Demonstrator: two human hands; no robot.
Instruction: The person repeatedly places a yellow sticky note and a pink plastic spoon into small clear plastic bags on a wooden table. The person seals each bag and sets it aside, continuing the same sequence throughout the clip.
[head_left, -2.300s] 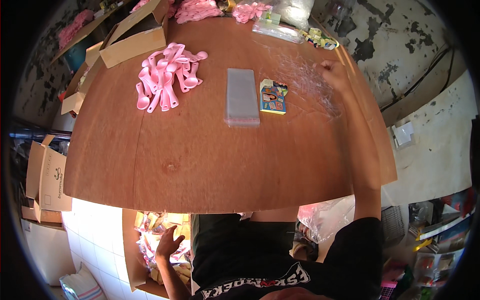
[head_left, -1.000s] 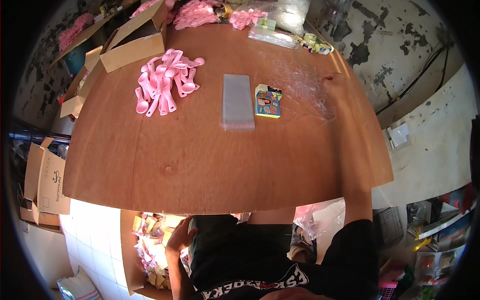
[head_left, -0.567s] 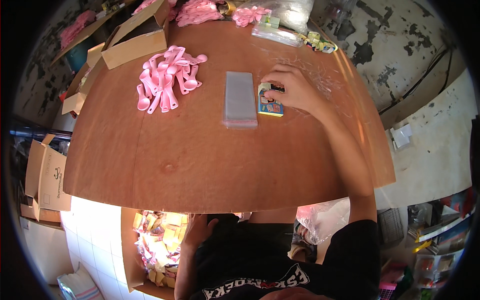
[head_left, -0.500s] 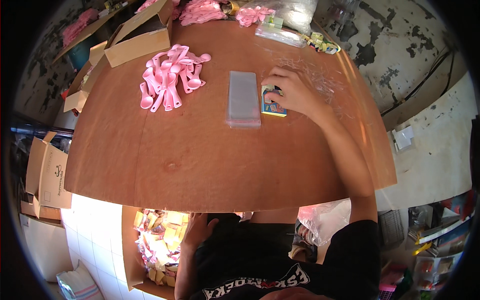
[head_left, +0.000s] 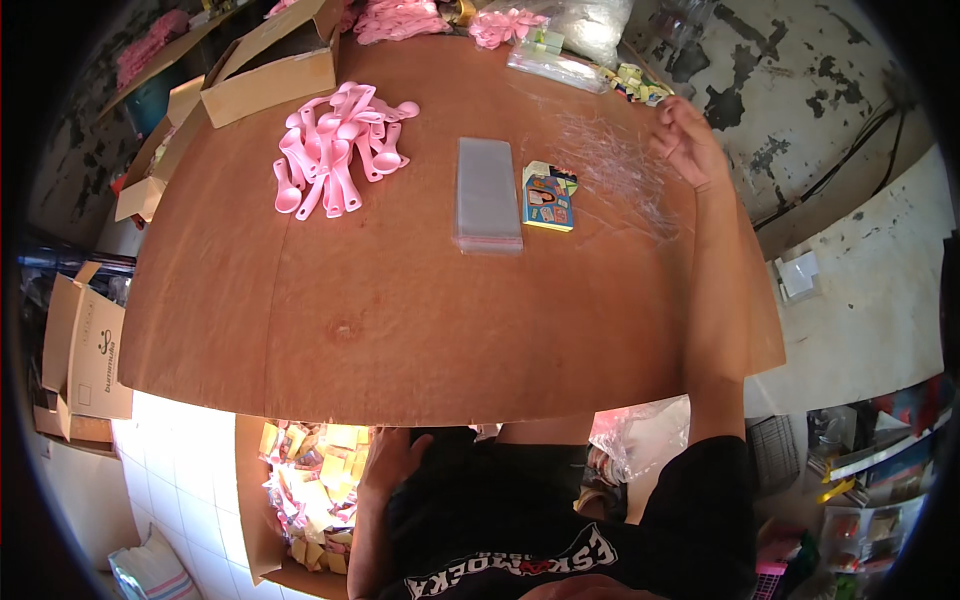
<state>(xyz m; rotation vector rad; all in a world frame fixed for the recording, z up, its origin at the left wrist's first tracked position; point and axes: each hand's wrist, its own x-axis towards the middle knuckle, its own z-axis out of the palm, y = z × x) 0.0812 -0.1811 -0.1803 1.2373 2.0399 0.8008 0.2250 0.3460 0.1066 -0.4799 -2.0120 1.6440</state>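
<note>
**Hands and table contents**

Right hand (head_left: 688,140), upper right: fingers loosely curled at clear wrapper scraps (head_left: 615,170), grip unclear. Left hand (head_left: 390,462), bottom centre: resting below table (head_left: 400,310) edge, grip indiscernible. Left of scraps: small colourful packet (head_left: 549,198), clear bag stack (head_left: 486,195), pink spoons (head_left: 335,150).

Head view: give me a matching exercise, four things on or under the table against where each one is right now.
Things:
1. pink spoons
2. stack of clear sleeves
3. right hand
4. left hand

Places:
A. below the table's near edge, beside a box of packets
B. far right of the table, at the loose clear film
C. heaped at the table's far left, near a cardboard box
D. middle of the table, just left of a small colourful card

Pairs: 1-C, 2-D, 3-B, 4-A
</note>
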